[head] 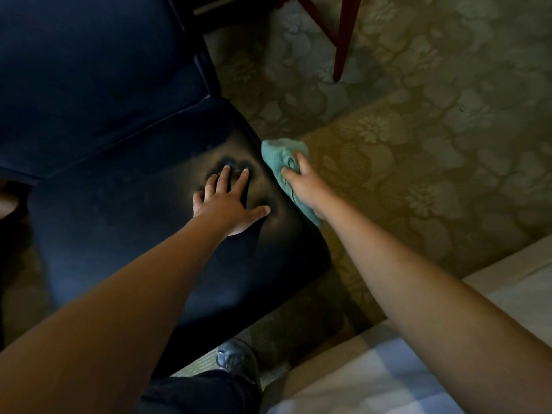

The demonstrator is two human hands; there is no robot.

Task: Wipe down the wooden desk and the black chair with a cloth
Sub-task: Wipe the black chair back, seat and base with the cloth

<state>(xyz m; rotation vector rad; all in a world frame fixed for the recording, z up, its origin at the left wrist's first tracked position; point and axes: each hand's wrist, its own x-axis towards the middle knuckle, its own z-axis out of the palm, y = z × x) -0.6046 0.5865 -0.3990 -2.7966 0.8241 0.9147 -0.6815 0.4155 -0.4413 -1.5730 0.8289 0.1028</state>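
The person is working on the black chair (149, 204) now. The right hand (301, 186) presses a green cloth (280, 156) against the right side edge of the chair seat. The fingers of that grip curl around the cloth and bunch it up, so the cloth sits under and around the hand, with part of it poking out past the fingertips and part hanging down by the wrist.

The left hand (230, 201) lies flat on the seat, just beside the cloth. Its grip is spread wide, with straight fingers pushing down into the soft seat. It holds nothing. It looks like it is keeping the chair steady.

The wooden counter cannot be seen from here, so I cannot tell if it is wiped yet. Only some dark red wooden legs (343, 37) show at the top, over the flowery carpet (433, 115). I think the chair part is under way: the side edge is being wiped, and the chair back and the rest of the seat may still need a wipe. A shoe (236, 357) shows at the bottom.
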